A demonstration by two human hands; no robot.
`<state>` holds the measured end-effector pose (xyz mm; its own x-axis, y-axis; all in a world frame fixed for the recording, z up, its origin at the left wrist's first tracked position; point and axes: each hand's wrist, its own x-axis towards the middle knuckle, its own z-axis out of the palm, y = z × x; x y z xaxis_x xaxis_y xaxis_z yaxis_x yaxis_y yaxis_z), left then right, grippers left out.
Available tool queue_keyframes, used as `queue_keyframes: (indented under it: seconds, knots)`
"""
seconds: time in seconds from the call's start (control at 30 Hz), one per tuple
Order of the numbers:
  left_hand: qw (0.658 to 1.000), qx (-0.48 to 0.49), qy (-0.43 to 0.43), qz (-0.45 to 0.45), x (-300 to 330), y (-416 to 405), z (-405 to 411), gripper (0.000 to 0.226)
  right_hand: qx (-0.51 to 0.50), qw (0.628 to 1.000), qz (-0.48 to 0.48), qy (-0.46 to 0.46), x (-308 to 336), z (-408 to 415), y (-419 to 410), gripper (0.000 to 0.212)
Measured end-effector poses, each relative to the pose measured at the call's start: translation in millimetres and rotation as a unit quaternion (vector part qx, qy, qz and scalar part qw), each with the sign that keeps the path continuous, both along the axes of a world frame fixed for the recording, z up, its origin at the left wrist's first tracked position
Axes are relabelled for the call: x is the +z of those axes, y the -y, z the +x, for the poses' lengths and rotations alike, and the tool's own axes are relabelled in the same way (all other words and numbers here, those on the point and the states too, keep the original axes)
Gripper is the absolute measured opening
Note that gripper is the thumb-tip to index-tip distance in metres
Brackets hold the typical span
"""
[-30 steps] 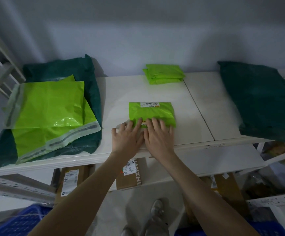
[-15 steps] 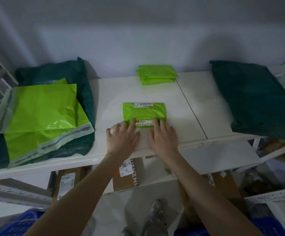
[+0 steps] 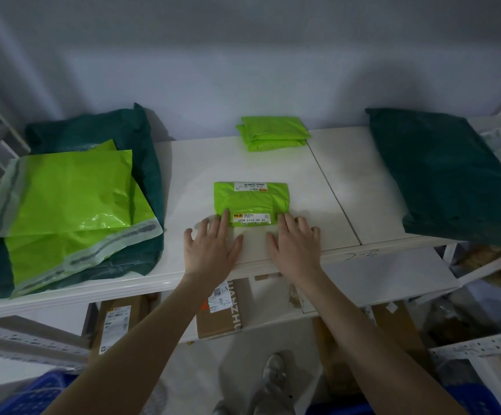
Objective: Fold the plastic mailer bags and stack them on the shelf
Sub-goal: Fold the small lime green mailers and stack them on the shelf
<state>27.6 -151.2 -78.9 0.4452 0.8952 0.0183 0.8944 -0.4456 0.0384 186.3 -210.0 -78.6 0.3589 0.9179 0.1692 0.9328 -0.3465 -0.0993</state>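
Note:
A folded lime-green mailer bag [image 3: 252,202] with white labels lies in the middle of the white shelf [image 3: 189,172]. My left hand [image 3: 210,247] lies flat with spread fingers, its fingertips touching the bag's near left corner. My right hand [image 3: 295,244] lies flat too, fingertips at the bag's near right corner. Both palms press a pale translucent flap [image 3: 253,238] that extends from the bag toward me. A small stack of folded green bags [image 3: 273,133] sits at the back of the shelf by the wall. Unfolded green mailers [image 3: 69,202] lie on the left.
A dark green bag [image 3: 141,139] lies under the unfolded mailers at left. Another dark green bag [image 3: 453,175] covers the shelf's right end. Cardboard boxes [image 3: 222,313] sit on a lower shelf. Blue crates [image 3: 36,396] stand on the floor. Metal rack uprights flank both sides.
My hands have slid apart from the middle of the bag's near edge to its two corners. The label on the near edge is uncovered now.

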Motion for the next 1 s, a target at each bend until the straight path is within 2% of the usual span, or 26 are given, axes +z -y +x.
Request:
queue_keyframes:
  seconds: [0.07, 0.17, 0.27, 0.33, 0.43, 0.53, 0.63, 0.7, 0.77, 0.9, 1.0]
  knots:
    - [1.0, 0.01, 0.015, -0.018, 0.7, 0.4, -0.9, 0.081, 0.0, 1.0, -0.019, -0.006, 4.9, 1.7, -0.9, 0.062]
    - [0.997, 0.008, 0.063, -0.044, 5.5, -1.2, -2.6, 0.06, -0.033, 0.998, -0.034, -0.037, 7.7, 3.9, -4.3, 0.05]
    - [0.983, 0.028, 0.161, -0.085, 15.9, -11.4, -4.1, 0.049, -0.096, 0.991, -0.022, -0.093, 12.4, 11.3, -5.5, 0.05]
    - [0.953, 0.078, 0.262, -0.132, 22.0, -21.9, -4.0, 0.045, -0.116, 0.983, -0.014, -0.143, 16.3, 16.8, -7.2, 0.047]
    - [0.888, 0.143, 0.367, -0.236, 29.4, -37.3, 1.0, 0.048, -0.153, 0.943, 0.008, -0.295, 18.7, 22.9, -20.6, 0.04]
    - [0.845, 0.199, 0.396, -0.3, 28.6, -52.0, 7.1, 0.052, -0.188, 0.893, 0.022, -0.408, 17.0, 27.6, -37.3, 0.038]
    - [0.812, 0.234, 0.427, -0.323, 25.4, -66.8, 9.0, 0.04, -0.213, 0.863, 0.026, -0.457, 18.4, 30.4, -46.2, 0.033]
    - [0.805, 0.231, 0.428, -0.339, 26.4, -70.0, 10.2, 0.024, -0.206, 0.859, 0.03, -0.468, 19.1, 30.9, -49.7, 0.03]
    - [0.806, 0.221, 0.426, -0.346, 27.2, -70.8, 12.0, 0.018, -0.192, 0.858, 0.03, -0.475, 18.8, 30.2, -53.6, 0.025]
    - [0.808, 0.181, 0.454, -0.331, 32.7, -69.2, 16.7, 0.021, -0.169, 0.861, 0.02, -0.479, 15.5, 34.3, -60.6, 0.018]
    - [0.777, 0.134, 0.508, -0.347, 42.0, -67.4, 23.3, 0.024, -0.163, 0.852, 0.016, -0.497, 18.4, 38.8, -64.4, 0.022]
